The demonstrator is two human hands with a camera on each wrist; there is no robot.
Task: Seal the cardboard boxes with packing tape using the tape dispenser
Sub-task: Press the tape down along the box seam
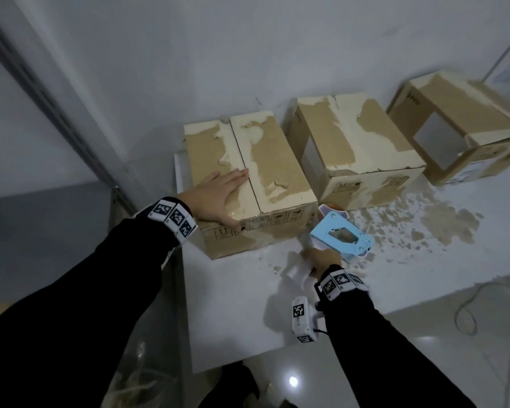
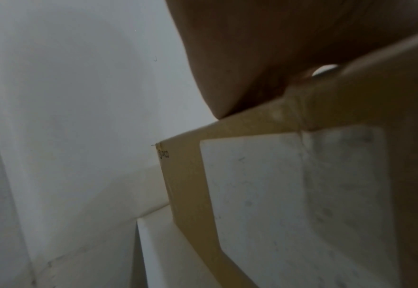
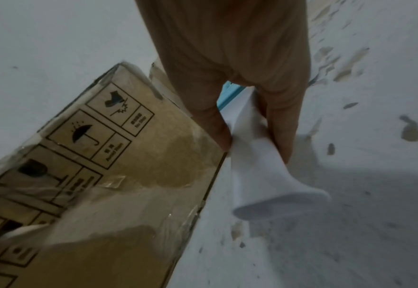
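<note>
Fingers [image 1: 236, 176] lie flat on box [image 1: 277, 160]; right hand [image 1: 321, 259] grips dispenser [image 1: 340, 234].

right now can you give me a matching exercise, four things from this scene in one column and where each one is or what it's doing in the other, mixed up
Things
1. left hand
2. right hand
3. light blue plastic tape dispenser
4. brown cardboard box with a square cutout, far right

States
A. grips a white handle
B. stands untouched by the wall
C. lies flat on the nearest box's top
D. sits just right of the nearest box's front corner

Pairs: 1-C, 2-A, 3-D, 4-B
</note>
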